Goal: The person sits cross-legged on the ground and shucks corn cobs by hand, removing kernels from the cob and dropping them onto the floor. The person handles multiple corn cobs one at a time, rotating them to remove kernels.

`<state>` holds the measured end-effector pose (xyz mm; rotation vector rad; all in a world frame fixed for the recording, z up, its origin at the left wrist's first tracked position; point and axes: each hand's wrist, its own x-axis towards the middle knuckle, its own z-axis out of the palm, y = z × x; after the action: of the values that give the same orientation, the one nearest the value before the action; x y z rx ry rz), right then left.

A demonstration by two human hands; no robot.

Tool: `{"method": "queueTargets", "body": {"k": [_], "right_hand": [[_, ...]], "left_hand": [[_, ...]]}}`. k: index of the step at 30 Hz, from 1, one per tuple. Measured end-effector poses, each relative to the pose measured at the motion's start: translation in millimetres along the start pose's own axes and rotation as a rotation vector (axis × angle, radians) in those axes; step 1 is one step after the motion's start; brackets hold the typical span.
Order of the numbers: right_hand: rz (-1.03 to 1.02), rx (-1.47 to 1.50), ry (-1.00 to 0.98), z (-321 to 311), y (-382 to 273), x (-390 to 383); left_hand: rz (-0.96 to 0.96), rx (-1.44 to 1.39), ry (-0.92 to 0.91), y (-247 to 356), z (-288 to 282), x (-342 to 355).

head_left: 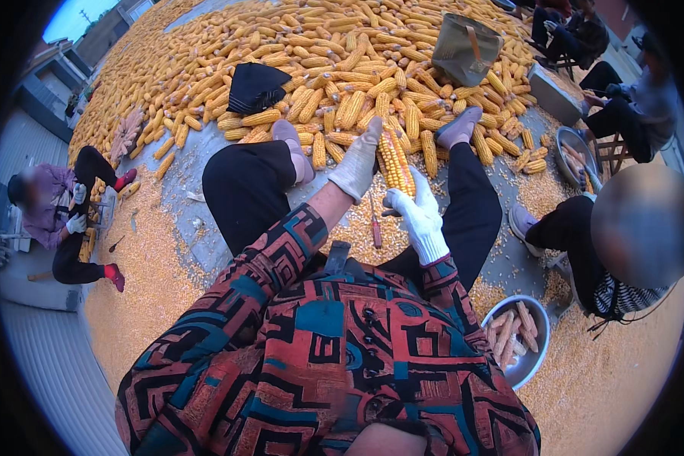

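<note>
The left hand, gloved, is closing around the corn cob from its 9 o'clock side, holding it upright between the knees. The right hand, white-gloved, is curling loosely at the cob's 5 o'clock, gripping nothing I can see. A screwdriver is lying on the kernels at 6 o'clock, and a metal bowl is sitting farther off at 4 o'clock.

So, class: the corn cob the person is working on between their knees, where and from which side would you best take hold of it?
Grip the corn cob around its far, upper end, coming from the person's left, as the left hand does. The cob stands nearly upright and is long and round, so fingers wrap its girth there. The right hand sits by its lower end, so the upper part is the free one.
</note>
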<state>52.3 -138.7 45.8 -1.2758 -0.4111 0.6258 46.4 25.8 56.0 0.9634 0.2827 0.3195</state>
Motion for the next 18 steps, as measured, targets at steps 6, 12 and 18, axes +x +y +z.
{"method": "queueTargets", "body": {"k": [6, 12, 18], "right_hand": [[-0.059, -0.105, 0.03, 1, 11, -5], [0.091, 0.128, -0.001, 13, 0, -9], [0.106, 0.334, -0.051, 0, -15, -22]], "left_hand": [[0.0, -0.083, -0.026, -3, 4, -14], [-0.008, -0.204, -0.066, -10, -16, -9], [0.003, -0.07, -0.031, -10, 2, -9]]}}
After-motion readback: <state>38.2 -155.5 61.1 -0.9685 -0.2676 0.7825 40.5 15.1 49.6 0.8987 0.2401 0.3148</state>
